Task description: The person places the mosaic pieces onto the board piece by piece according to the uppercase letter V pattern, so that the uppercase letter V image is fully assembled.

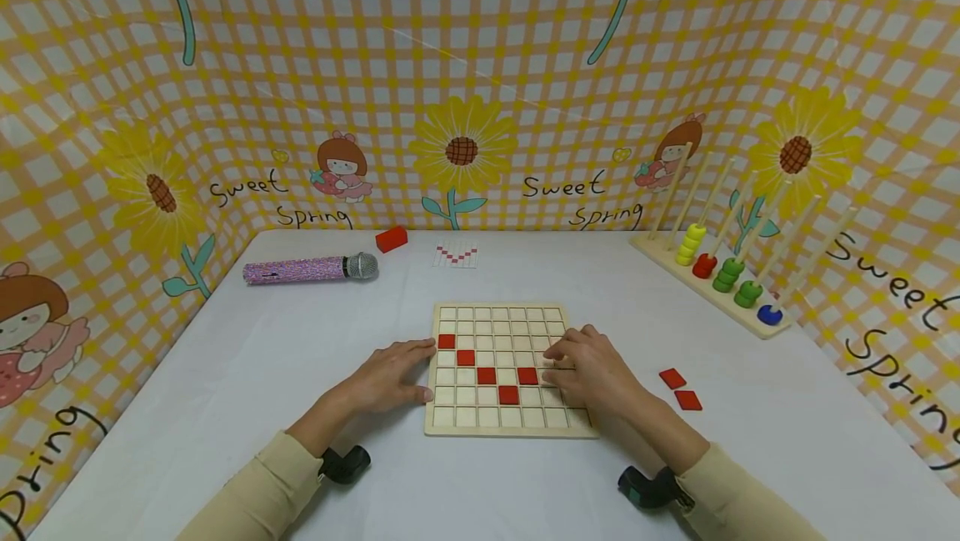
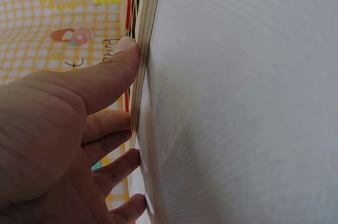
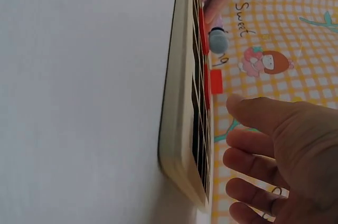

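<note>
Grid board [image 1: 465,433] lying flat at the middle of the white counter [image 1: 165,408], nearly square in outline; its near and far sides run left to right, and neither axis clearly exceeds the other. Five red tiles [image 1: 486,376] occupy its cells: four form a diagonal from far left to near right, and the fifth sits one cell farther and to the right, making a lopsided V whose point faces near. Two loose tiles [image 1: 687,400] lie on the counter to the right, edges slanted from far left to near right.

The left hand [image 1: 393,373] touches the board's left edge with thumb and fingers, its grip spread apart. The right hand [image 1: 596,368] is over the board's right side, beside the fifth tile; its grip stands apart, fingers slightly bent around nothing. Contact with the board there cannot be told.

At the far side, a glittery microphone [image 1: 300,269] lies lengthwise left to right, its head to the right; beyond it is a red block [image 1: 392,239], then a card [image 1: 455,254] printed with a red V on a grid. At far right, a peg stand [image 1: 712,295] with coloured beads extends from far left to near right. The checked backdrop [image 1: 480,49] repeatedly reads "Sweet Spring".
</note>
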`<state>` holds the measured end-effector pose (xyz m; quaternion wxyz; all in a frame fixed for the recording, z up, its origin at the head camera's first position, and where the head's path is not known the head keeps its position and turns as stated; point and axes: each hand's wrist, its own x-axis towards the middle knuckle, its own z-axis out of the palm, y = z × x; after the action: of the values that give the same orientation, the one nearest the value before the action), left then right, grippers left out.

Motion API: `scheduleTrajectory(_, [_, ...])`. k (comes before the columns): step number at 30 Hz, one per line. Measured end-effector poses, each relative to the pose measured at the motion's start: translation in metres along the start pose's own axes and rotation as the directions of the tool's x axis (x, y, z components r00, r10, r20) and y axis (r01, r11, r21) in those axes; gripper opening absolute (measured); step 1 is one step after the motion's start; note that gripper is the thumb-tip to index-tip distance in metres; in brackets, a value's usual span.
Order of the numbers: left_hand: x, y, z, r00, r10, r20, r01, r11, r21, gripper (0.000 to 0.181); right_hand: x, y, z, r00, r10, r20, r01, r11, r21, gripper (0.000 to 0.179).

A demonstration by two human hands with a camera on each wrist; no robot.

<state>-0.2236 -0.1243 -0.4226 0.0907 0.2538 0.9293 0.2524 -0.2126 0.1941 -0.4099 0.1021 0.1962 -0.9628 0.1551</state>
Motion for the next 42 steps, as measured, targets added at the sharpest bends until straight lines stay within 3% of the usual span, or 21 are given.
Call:
scheduleTrajectory(7, [0.0, 0.0, 0.0, 1.0, 0.002, 0.0, -0.002, 1.0, -0.005, 0.07, -0.007, 0.012, -0.01, 0.998, 0.051, -0.021, -0.051, 0.999, -0.007, 0.025])
scheduleTrajectory(15, [0.0, 0.001, -0.002, 1.0, 0.003, 0.008, -0.002, 1.0, -0.009, 0.07, -0.021, 0.033, -0.022, 0.996, 0.041, -0.08, -0.04, 0.999, 0.016, 0.028])
scheduleTrajectory(30, [0.0, 0.001, -0.001, 1.0, -0.004, -0.003, 0.004, 1.0, 0.002, 0.069, -0.053, 0.077, -0.041, 0.983, 0.153, -0.1, -0.157, 0.987, -0.035, 0.032])
scheduleTrajectory(42, [-0.001, 0.002, -0.001, 1.0, -0.006, 0.001, 0.006, 1.0, 0.006, 0.069, -0.065, 0.099, -0.047, 0.977, 0.206, -0.046, -0.21, 0.973, -0.092, 0.04])
